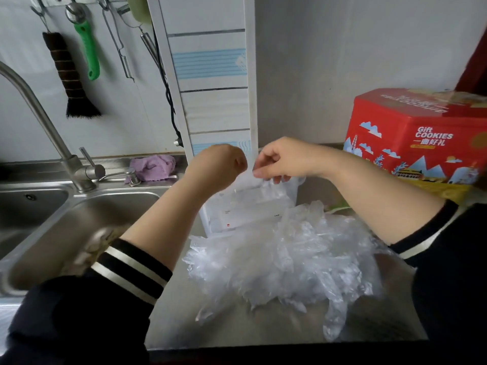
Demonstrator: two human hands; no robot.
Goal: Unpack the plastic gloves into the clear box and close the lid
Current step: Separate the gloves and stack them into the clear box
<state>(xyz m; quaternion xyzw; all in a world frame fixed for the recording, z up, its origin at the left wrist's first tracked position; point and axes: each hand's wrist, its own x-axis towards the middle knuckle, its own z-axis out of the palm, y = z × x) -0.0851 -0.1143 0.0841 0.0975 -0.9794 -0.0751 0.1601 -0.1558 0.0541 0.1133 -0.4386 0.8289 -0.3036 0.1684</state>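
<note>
Dark sleeves with white-striped cuffs (133, 270) frame the bottom corners. Between them: steel worktop (179, 320), matte, lightly scuffed, dark front edge.

Left of it, a 2-bowl stainless sink (79, 214) with a tall bent faucet (39, 111). A crumpled purple cloth (152, 167) lies on the ledge behind the sink. White tiled wall behind; a rail holds a dark brush (71, 77), a green-handled tool (88, 48) and some wire utensils. A white tiled column with pale blue bands stands mid-frame, plain grey wall to its right. A red cookie tin (413, 143) sits at the right rear of the worktop.

Plastic gloves (284, 267): loose heap, thin clear film, crinkled, finger shapes sticking out at the edges. The heap lies on the worktop in front of the clear box (253, 214) and overlaps its front edge. The box is translucent, rectangular, with a small red mark on its face; glove film already bunches inside at the top. Lid not clearly made out.

Left hand (218, 167): raised over the box, fingers curled into a fist; cannot tell whether it holds film.
Right hand (282, 159): fingers curled, pinching a piece of clear glove film above the box.
</note>
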